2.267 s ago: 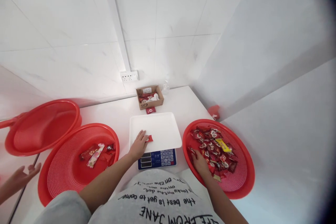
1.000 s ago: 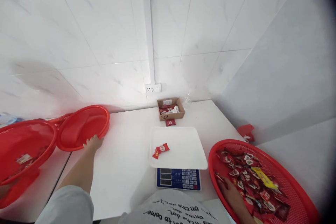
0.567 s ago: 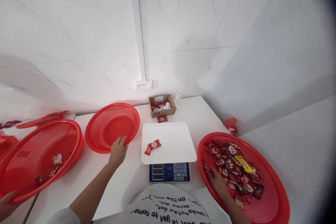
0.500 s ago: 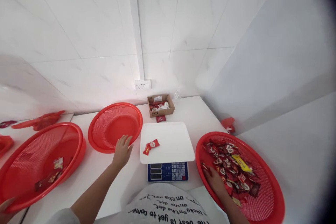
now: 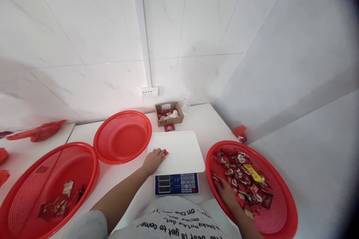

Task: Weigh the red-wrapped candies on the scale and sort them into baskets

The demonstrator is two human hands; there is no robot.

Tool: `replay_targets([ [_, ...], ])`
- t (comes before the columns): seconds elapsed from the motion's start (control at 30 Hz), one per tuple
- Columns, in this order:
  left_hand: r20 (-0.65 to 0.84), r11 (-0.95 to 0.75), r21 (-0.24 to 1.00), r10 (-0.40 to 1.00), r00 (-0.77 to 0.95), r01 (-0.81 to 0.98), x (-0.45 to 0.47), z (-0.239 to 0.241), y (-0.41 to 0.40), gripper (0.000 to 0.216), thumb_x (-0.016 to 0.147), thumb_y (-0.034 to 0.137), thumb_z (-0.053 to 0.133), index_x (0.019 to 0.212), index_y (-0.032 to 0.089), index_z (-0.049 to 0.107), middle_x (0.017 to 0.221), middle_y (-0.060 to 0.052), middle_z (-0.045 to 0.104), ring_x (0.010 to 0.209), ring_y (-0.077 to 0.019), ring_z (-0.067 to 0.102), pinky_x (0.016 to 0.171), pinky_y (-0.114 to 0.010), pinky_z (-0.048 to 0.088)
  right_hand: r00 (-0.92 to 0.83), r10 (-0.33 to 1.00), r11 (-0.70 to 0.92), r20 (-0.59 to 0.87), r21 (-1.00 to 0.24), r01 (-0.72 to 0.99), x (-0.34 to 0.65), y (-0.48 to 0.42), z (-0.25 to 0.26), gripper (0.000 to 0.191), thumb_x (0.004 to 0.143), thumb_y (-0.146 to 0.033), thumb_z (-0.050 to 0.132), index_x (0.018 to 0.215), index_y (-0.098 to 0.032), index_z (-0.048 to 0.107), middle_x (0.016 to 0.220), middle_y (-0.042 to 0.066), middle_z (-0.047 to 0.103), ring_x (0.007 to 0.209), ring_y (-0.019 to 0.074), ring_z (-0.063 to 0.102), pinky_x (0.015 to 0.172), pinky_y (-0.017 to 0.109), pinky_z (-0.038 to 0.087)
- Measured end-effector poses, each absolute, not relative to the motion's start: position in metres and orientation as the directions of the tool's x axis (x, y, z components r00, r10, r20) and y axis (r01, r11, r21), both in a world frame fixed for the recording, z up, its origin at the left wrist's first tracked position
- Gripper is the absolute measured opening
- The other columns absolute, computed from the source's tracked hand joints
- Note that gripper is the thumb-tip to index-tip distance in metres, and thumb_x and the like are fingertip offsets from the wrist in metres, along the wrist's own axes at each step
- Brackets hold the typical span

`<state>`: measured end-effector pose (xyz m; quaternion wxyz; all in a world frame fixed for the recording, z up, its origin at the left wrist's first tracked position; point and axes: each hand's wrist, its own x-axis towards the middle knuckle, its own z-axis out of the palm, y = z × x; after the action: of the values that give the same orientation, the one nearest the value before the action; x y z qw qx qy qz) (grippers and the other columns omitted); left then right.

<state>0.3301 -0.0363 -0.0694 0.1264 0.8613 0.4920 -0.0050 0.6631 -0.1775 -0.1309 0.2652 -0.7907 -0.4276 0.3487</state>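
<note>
My left hand (image 5: 153, 161) lies on the white pan (image 5: 185, 149) of a digital scale. Its fingers are closed over small red packets (image 5: 165, 153), mostly hidden under them. At the right, my right hand (image 5: 226, 191) is inside a red plastic basket (image 5: 283, 209), near its left wall. The fingers curl round a small red packet (image 5: 215, 178), partly covered. Beside that hand lies a heap of dark red wrapped packets (image 5: 244, 175) with one yellow packet (image 5: 254, 173) on top. The scale's blue keypad panel (image 5: 176, 184) faces me.
Another red basket (image 5: 123, 119) stands left of the scale. A larger red basket (image 5: 92, 179) at the far left holds several packets (image 5: 60, 205). Behind the scale are a small cardboard box (image 5: 170, 120) of packets and one red packet (image 5: 169, 128). A red bag (image 5: 45, 130) lies back left.
My left hand has moved right, from beside the middle basket onto the red packets on the pan. The far-left basket has shifted right, against the middle one. A hand at its rim has left view.
</note>
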Motion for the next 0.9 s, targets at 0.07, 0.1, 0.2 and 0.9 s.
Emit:
replay_targets([
  [0.07, -0.149, -0.47, 0.241, 0.846, 0.511, 0.849, 0.332, -0.069, -0.034, 0.03, 0.092, 0.032, 0.035, 0.114, 0.02, 0.052, 0.106, -0.007, 0.055, 0.095, -0.0189, 0.054, 0.076, -0.029, 0.045, 0.394, 0.864, -0.486, -0.313, -0.723, 0.491, 0.665, -0.178, -0.135, 0.039, 0.069, -0.039, 0.045, 0.094, -0.017, 0.066, 0.108, 0.01, 0.066, 0.105, 0.0251, 0.059, 0.093, 0.039, 0.044],
  [0.1, -0.15, -0.456, 0.249, 0.853, 0.5, 0.854, 0.332, -0.068, -0.034, 0.03, 0.093, 0.032, 0.033, 0.113, 0.021, 0.052, 0.105, -0.006, 0.055, 0.092, -0.0176, 0.056, 0.073, -0.028, 0.045, 0.393, 0.867, -0.479, -0.307, -0.728, 0.49, 0.665, -0.178, -0.137, 0.039, 0.07, -0.038, 0.045, 0.095, -0.017, 0.065, 0.108, 0.011, 0.066, 0.105, 0.025, 0.059, 0.093, 0.038, 0.043],
  [0.2, -0.144, -0.405, 0.277, 0.879, 0.455, 0.871, 0.334, -0.066, -0.034, 0.033, 0.094, 0.033, 0.028, 0.11, 0.02, 0.053, 0.103, -0.005, 0.055, 0.083, -0.015, 0.058, 0.069, -0.025, 0.045, 0.384, 0.875, -0.463, -0.294, -0.74, 0.489, 0.666, -0.18, -0.141, 0.041, 0.071, -0.039, 0.044, 0.098, -0.016, 0.064, 0.11, 0.011, 0.065, 0.104, 0.025, 0.059, 0.094, 0.038, 0.043],
  [0.9, -0.125, -0.017, 0.853, 0.964, 0.235, 0.522, 0.339, -0.006, -0.038, 0.034, 0.08, 0.037, 0.052, 0.109, 0.019, 0.057, 0.117, -0.009, 0.059, 0.111, -0.0238, 0.051, 0.094, -0.035, 0.038, 0.598, 0.731, -0.372, -0.33, -0.927, -0.057, 0.633, -0.149, -0.039, 0.061, 0.081, -0.049, 0.034, 0.134, -0.019, 0.027, 0.118, 0.01, 0.058, 0.09, 0.0218, 0.063, 0.081, 0.035, 0.049],
])
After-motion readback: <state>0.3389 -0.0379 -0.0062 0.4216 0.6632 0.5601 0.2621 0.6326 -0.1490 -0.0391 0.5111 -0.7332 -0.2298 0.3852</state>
